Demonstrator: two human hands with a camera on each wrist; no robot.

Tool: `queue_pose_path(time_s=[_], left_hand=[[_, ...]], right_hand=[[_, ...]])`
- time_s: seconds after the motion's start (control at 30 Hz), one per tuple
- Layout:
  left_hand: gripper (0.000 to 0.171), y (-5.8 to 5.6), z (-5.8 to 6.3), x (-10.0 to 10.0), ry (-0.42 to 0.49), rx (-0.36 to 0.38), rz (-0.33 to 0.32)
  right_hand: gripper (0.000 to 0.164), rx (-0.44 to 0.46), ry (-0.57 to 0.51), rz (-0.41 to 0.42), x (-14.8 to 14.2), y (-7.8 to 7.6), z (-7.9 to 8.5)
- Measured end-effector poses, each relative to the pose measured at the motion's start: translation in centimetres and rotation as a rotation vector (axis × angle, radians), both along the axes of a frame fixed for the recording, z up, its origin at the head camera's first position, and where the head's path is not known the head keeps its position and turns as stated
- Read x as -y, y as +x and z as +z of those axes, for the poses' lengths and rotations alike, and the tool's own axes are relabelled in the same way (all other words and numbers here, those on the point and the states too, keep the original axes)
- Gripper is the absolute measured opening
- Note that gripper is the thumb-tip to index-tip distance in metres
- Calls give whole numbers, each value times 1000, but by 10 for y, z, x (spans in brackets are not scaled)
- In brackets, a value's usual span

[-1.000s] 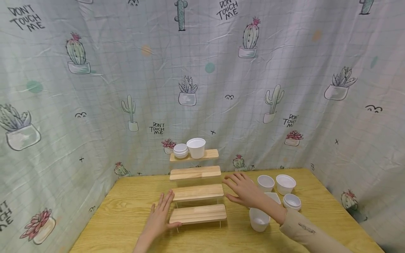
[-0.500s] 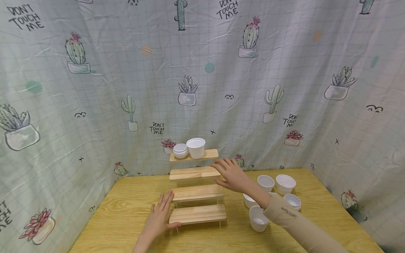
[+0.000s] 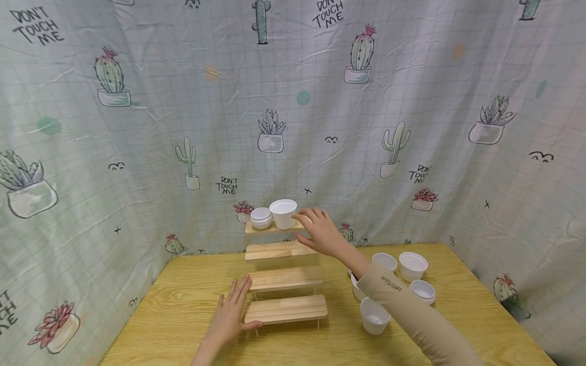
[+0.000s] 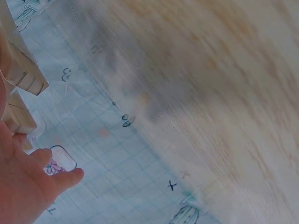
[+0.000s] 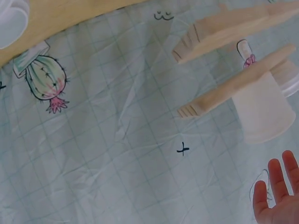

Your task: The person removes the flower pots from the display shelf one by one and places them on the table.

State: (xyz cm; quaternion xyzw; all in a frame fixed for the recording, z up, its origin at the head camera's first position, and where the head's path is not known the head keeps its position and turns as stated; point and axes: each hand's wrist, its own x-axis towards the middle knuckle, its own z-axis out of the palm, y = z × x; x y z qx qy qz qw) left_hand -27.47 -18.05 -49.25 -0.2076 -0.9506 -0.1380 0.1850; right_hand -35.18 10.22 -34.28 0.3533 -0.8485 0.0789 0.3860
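A four-step wooden stand [image 3: 286, 308] stands on the table. On its top step are a white tall cup [image 3: 283, 214] and, left of it, a low rounded white pot [image 3: 261, 218]. My right hand [image 3: 322, 235] is raised at the right end of the top step, its fingertips close to the tall cup's right side. In the right wrist view its fingers [image 5: 277, 179] are extended, apart from the cup [image 5: 265, 109]. My left hand [image 3: 232, 310] rests against the left ends of the two lower steps, fingers straight and thumb at the lowest step's front edge.
Right of the stand, several white containers stand on the wooden table [image 3: 183, 305]: a cup [image 3: 375, 316] in front, a bowl [image 3: 413, 266] and a small pot [image 3: 422, 291]. My right sleeve partly hides others. A cactus-print curtain [image 3: 220, 101] encloses the back and sides.
My right hand has moved up and left, from above the containers on the right to beside the tall cup on the top step. The left hand has stayed in place.
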Motion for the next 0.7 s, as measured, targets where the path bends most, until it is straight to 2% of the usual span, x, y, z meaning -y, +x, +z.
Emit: queue_pose_path(time_s=[0.1, 0.3, 0.53, 0.7], left_hand=[[107, 0, -1, 0, 5, -9, -3], [107, 1, 0, -1, 0, -20, -4], [107, 1, 0, -2, 2, -50, -7], [107, 2, 1, -1, 5, -34, -4]], right_hand=[[42, 18, -1, -37, 6, -5, 7], [42, 115, 13, -89, 17, -14, 17], [43, 183, 29, -121, 30, -26, 22], [45, 262, 36, -166, 37, -33, 25]])
